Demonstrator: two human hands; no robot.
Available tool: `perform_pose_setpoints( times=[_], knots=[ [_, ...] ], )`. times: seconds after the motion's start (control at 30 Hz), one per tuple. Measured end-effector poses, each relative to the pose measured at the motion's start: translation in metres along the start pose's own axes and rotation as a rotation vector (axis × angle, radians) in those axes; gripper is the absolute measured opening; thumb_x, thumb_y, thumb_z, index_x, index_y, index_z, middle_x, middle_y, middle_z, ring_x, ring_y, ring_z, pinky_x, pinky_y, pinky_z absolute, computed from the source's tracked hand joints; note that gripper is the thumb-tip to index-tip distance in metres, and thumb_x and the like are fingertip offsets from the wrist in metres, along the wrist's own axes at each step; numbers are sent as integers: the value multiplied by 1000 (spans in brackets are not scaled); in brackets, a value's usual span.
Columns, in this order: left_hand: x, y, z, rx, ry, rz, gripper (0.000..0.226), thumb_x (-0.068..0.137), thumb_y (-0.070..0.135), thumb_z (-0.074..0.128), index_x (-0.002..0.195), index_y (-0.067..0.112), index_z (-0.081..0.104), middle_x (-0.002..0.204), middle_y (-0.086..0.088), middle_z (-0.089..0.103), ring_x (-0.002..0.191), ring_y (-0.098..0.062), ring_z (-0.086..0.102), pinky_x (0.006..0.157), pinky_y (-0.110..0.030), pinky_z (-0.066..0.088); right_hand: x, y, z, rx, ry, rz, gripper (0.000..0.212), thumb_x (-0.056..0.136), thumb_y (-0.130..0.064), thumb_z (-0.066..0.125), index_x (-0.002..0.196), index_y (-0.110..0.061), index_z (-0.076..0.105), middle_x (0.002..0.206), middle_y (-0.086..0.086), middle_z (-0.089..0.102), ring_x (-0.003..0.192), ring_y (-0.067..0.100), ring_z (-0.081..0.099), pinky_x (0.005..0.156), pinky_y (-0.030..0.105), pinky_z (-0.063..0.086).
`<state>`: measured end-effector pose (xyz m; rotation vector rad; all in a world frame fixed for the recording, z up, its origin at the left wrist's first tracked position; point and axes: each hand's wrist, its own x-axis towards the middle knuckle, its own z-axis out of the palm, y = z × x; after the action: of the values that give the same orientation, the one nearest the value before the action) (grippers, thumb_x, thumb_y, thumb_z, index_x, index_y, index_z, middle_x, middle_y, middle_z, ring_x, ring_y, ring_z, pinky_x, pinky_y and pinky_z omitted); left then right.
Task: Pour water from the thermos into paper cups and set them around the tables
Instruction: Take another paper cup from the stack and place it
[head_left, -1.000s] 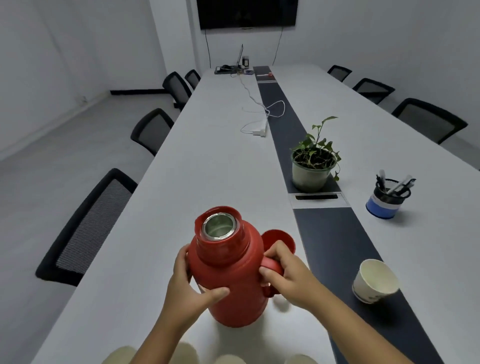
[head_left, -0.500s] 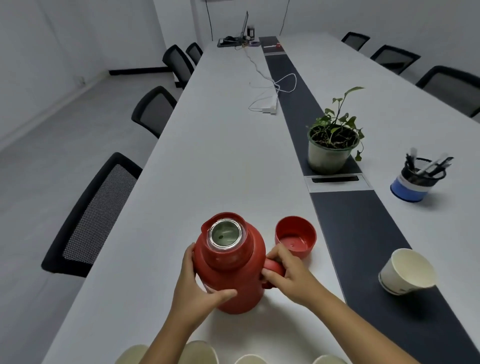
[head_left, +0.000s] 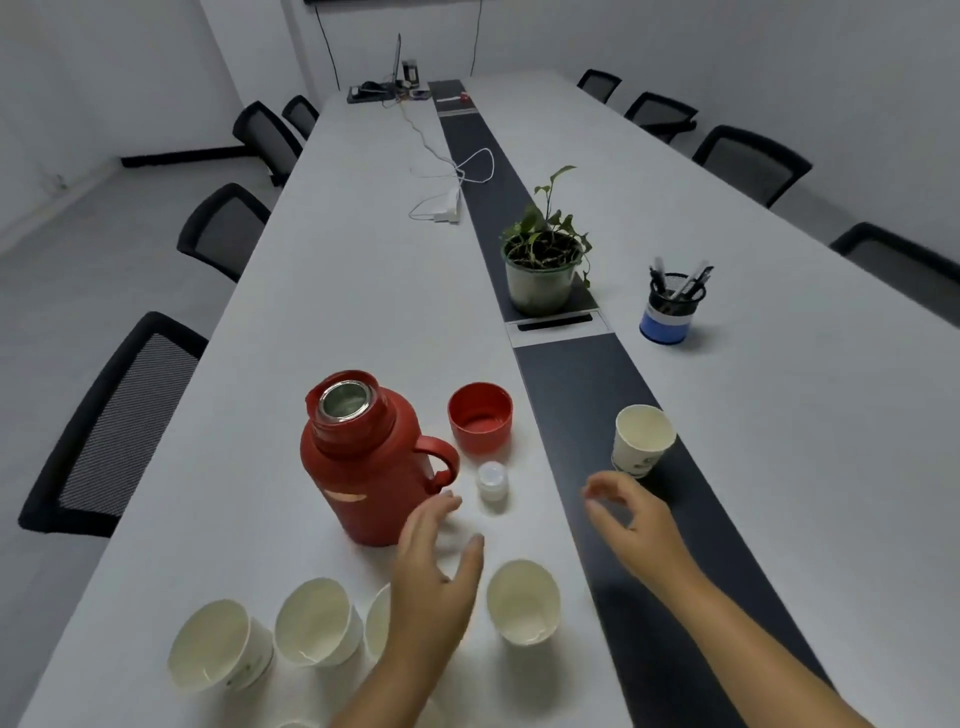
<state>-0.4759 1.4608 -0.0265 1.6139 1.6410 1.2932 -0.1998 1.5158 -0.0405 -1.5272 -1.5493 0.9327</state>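
Head cam: left hand (head_left: 431, 577) hides part of one paper cup (head_left: 376, 621); both hands released, right hand (head_left: 631, 525) blurred. Thermos (head_left: 363, 457) upright, spout far-left, handle right.

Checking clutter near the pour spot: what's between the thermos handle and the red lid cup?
Head view: bare white table between the thermos handle and the red lid cup. The small white stopper stands just nearer, below that gap.

No text, brand or number could be read. The paper cup (head_left: 642, 439) on the table's dark middle strip (head_left: 582, 384) bore a green printed mark too blurred to read, and the pen holder (head_left: 670, 312) showed only a plain blue band.
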Motion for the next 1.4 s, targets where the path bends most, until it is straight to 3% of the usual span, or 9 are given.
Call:
perform_pose_setpoints(
  times=[0.17,0.33,0.5,0.67,0.8,0.93,1.13,1.27,1.4],
  knots=[
    [-33,32,101,1,-151,126,32,98,21,74,128,30,70,128,26,65,120,5,60,104,-21,52,-22,53,-60,-46,74,112,26,101,-18,75,118,-37,69,112,-21,75,111,3,70,103,42,58],
    [-57,3,185,166,-241,-24,39,100,31,68,138,25,65,141,9,63,131,-14,59,111,-40,53,13,99,-96,-52,29,169,30,97,-19,80,121,-31,67,115,-14,76,112,12,72,103,43,57],
    [-76,-43,221,580,-336,-152,63,103,51,55,158,22,47,178,-4,24,166,-35,15,131,-62,18,75,126,-100,-33,-112,226,83,82,-27,95,150,-25,47,141,-5,63,128,18,64,111,42,51],
    [-103,-51,217,760,-292,-121,75,106,61,44,167,18,39,178,-5,26,167,-29,17,133,-56,12,118,134,-83,39,-228,143,121,73,-21,101,166,-27,24,164,-6,43,146,13,47,123,38,39],
    [-107,-46,215,803,-274,-124,74,106,59,46,168,19,38,178,-3,27,167,-27,18,133,-53,10,130,124,-64,80,-199,37,121,70,-22,103,164,-29,27,158,-11,47,141,9,50,118,29,40],
    [-108,-47,211,830,-305,-135,73,107,60,45,167,20,39,179,-3,24,167,-26,16,133,-52,9,131,116,-61,133,-176,-54,107,66,-20,101,154,-24,40,148,-6,55,134,13,56,115,39,46],
    [-127,-34,209,703,-323,-125,69,110,53,47,169,19,36,179,-4,25,168,-23,13,133,-55,22,64,110,-90,136,-221,22,101,69,-14,102,151,-33,47,144,-11,61,131,14,60,113,44,50],
    [-194,-18,182,575,-197,13,60,109,39,60,161,14,49,170,-5,43,162,-25,32,129,-45,33,-10,105,-91,66,-306,75,102,65,-21,105,147,-40,47,140,-16,62,127,16,62,108,47,52],
    [-269,-34,122,656,-114,-79,51,108,37,59,154,13,58,163,-6,52,156,-28,43,120,-50,45,-83,79,-51,41,-451,78,100,64,-26,105,145,-44,48,138,-22,61,126,11,61,104,44,51]
  ],
)
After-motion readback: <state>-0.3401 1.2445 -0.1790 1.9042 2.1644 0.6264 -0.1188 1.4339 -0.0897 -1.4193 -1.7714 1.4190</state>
